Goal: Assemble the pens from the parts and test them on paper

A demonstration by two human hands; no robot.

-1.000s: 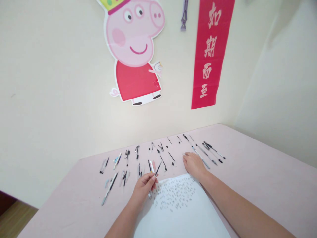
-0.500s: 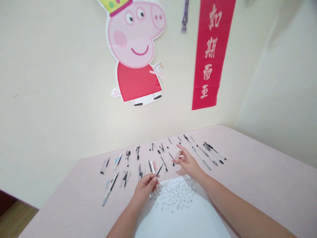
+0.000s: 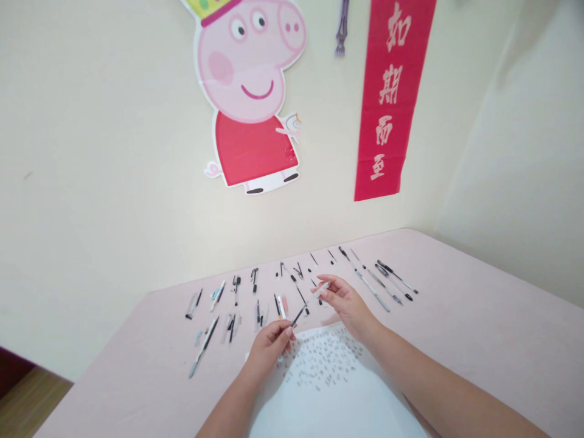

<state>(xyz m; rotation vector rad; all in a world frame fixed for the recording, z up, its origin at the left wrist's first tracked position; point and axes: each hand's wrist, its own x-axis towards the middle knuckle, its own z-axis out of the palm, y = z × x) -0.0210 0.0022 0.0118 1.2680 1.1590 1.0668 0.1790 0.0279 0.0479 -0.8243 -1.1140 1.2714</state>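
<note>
My left hand (image 3: 269, 347) pinches a thin dark pen refill (image 3: 299, 314), its tip pointing up and to the right. Between the thumb and fingers of my right hand (image 3: 349, 305) is a short whitish, translucent pen tube (image 3: 320, 291). The tube's near end is close to the refill's tip; whether they touch I cannot tell. Below both hands lies a white sheet of paper (image 3: 337, 407), its upper part covered with small dark marks. My left wrist rests over the sheet's left side.
Behind my hands, pen parts lie in rows on the pink table (image 3: 479, 340). On the left is a pen (image 3: 204, 347) with a dark upper part; at right are several long pens (image 3: 373, 291). The wall behind carries a pig cutout (image 3: 255, 149) and a red banner (image 3: 387, 115).
My right hand has closed its raised fingers around the whitish tube and brought it left and down toward the refill. The refill in my left hand has tilted slightly to the right.
</note>
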